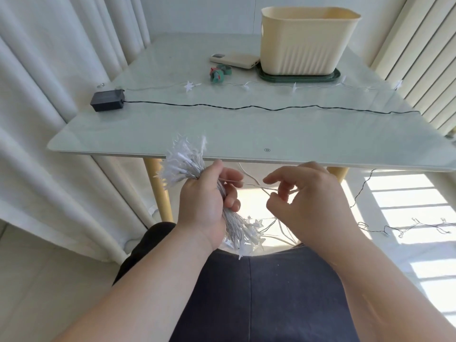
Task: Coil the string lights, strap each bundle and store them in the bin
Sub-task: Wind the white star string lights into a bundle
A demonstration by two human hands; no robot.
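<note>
**Star lights bunched in my left fist**

My left hand (pixel 204 201) grips the bundle of star lights (pixel 183 166) just below the near edge of the table (pixel 172 134), with stars bristling above and below my fist. My right hand (pixel 303 193) pinches the loose strand (pixel 256 185) leading from it. On the table lie the battery box (pixel 107 101), its dark wire (pixel 246 107) and the straps (pixel 218 72). The bin (pixel 308 40) stands on a green lid (pixel 299 76) at the far side.

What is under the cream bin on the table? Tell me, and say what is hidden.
A dark green tray lies under the cream bin; only its rim shows along the front and corners. Its middle is covered by the bin, so anything between them cannot be seen.
</note>
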